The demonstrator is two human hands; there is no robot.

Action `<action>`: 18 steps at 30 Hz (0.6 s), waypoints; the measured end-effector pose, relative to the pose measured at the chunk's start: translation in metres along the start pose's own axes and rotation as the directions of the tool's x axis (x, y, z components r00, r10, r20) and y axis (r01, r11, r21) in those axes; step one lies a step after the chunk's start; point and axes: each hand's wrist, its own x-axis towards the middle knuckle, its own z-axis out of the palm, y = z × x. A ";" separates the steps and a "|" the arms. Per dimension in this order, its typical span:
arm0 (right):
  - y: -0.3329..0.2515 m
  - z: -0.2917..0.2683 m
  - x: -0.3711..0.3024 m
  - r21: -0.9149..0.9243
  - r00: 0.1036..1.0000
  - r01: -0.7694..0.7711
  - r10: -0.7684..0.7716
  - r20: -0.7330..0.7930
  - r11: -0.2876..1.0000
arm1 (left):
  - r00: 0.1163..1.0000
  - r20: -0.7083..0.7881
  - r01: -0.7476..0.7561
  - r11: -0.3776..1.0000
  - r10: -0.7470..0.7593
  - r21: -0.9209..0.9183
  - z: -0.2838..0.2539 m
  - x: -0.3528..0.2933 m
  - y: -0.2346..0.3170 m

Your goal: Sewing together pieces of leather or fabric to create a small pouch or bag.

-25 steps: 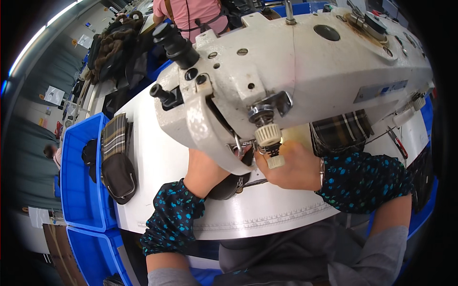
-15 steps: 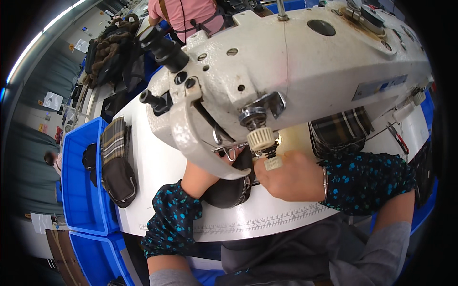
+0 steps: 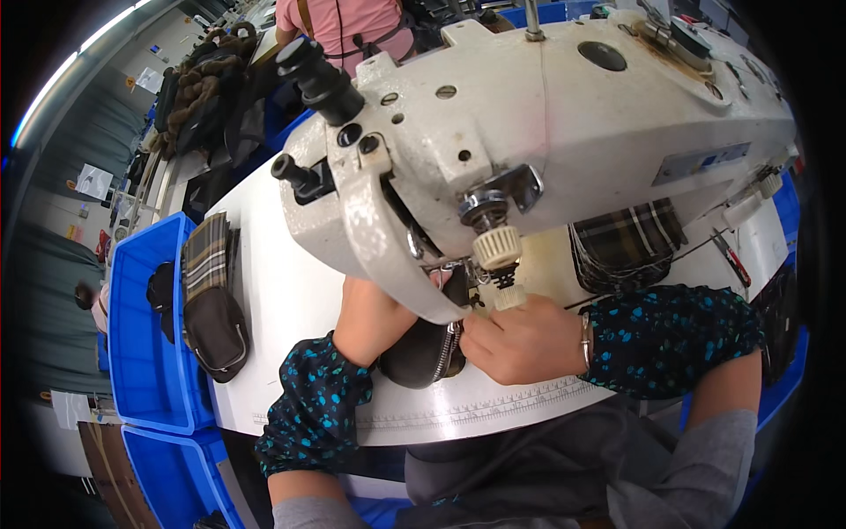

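Observation:
A dark zippered pouch (image 3: 412,360) lies on the white sewing table, its far end under the head of a sewing machine (image 3: 423,141). The metal zip curves along its right edge. My left hand (image 3: 374,319) rests against the pouch's left side; the machine's pale curved arm hides most of its fingers. On the right, my right hand (image 3: 522,342) is closed, its curled fingers pinching the pouch's edge beside the zip. The needle area is mostly hidden behind the tension knob (image 3: 498,248).
Stacked plaid-and-dark pouch pieces (image 3: 211,300) lie at the table's left edge, beside a blue bin (image 3: 145,388). Plaid pieces (image 3: 624,247) lie behind my right hand, near red-handled snips (image 3: 733,262). A ruler strip (image 3: 476,413) lines the front edge. Someone in pink (image 3: 348,31) sits beyond.
My right hand has shifted slightly left and toward me, nearer the zip. My left hand stays near the machine head. The whole view has moved a little.

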 end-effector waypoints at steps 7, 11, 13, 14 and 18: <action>-0.001 0.003 -0.002 0.092 0.996 0.031 -0.039 0.086 0.995 | 0.872 0.170 -0.485 0.854 0.458 0.186 -0.014 -0.041 0.037; -0.002 0.004 -0.005 0.105 0.995 0.045 -0.055 0.086 0.993 | 0.877 0.146 -0.476 0.870 0.458 0.128 -0.012 -0.040 0.031; -0.002 0.003 -0.006 0.085 0.992 0.061 -0.070 0.109 0.994 | 0.906 0.129 -0.420 0.897 0.404 0.138 -0.008 -0.042 0.032; -0.002 0.002 -0.006 0.088 0.991 0.063 -0.072 0.109 0.994 | 0.907 0.129 -0.417 0.898 0.401 0.138 -0.007 -0.043 0.033; -0.001 0.001 -0.009 0.062 0.987 0.073 -0.081 0.141 0.995 | 0.916 0.129 -0.399 0.900 0.380 0.176 -0.004 -0.043 0.036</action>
